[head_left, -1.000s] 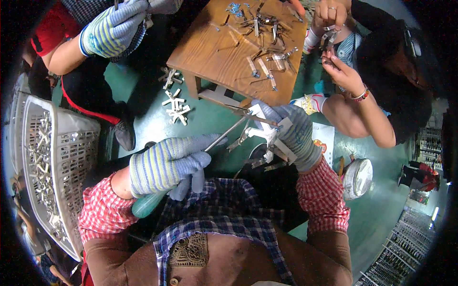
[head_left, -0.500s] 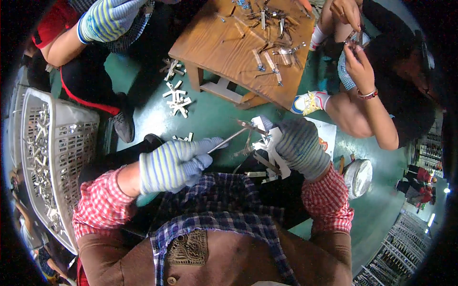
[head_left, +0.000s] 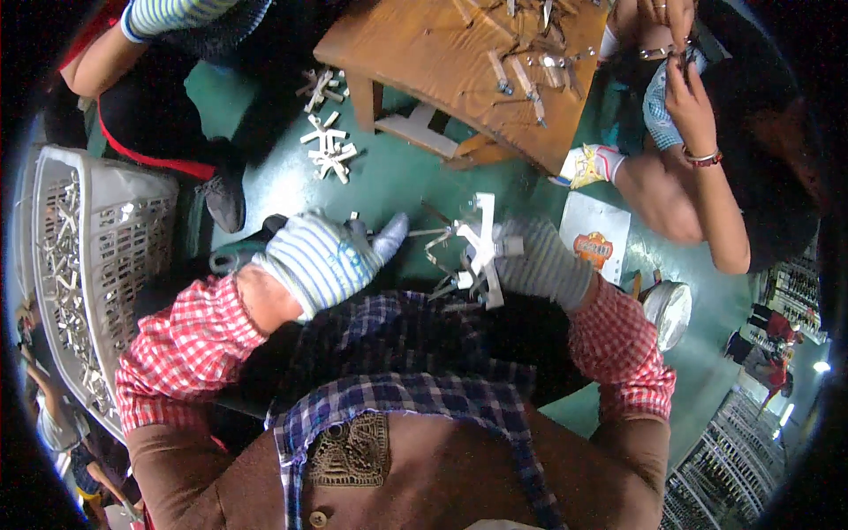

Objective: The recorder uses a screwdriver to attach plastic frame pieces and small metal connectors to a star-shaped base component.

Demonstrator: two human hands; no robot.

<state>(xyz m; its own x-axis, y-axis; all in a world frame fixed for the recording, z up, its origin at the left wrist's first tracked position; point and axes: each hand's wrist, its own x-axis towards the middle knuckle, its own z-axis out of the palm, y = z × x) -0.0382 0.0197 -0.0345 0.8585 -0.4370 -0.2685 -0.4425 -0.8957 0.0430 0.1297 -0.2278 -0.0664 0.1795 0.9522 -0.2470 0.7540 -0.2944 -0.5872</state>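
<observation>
The low wooden counter stands on the far side, beyond both hands. At the left is a white plastic basket with many star-shaped pieces in it, and a few more star-shaped pieces lie on the floor between the basket and the counter.

The two gloved hands are apart. The right hand is closed on the right side of a white star-shaped bracket, which it holds up over the lap; how the fingertips grip it is blurred. The left hand is curled round a screwdriver, its handle largely hidden by the glove.

The bracket lies to the right of the left hand and against the right, so the right hand is nearer. Its longest line runs far to near, while the screwdriver's shaft points left to right, roughly square across it. The tip ends at the bracket's left side, near the thin hinged arms there; whether it touches, I cannot tell.
</observation>
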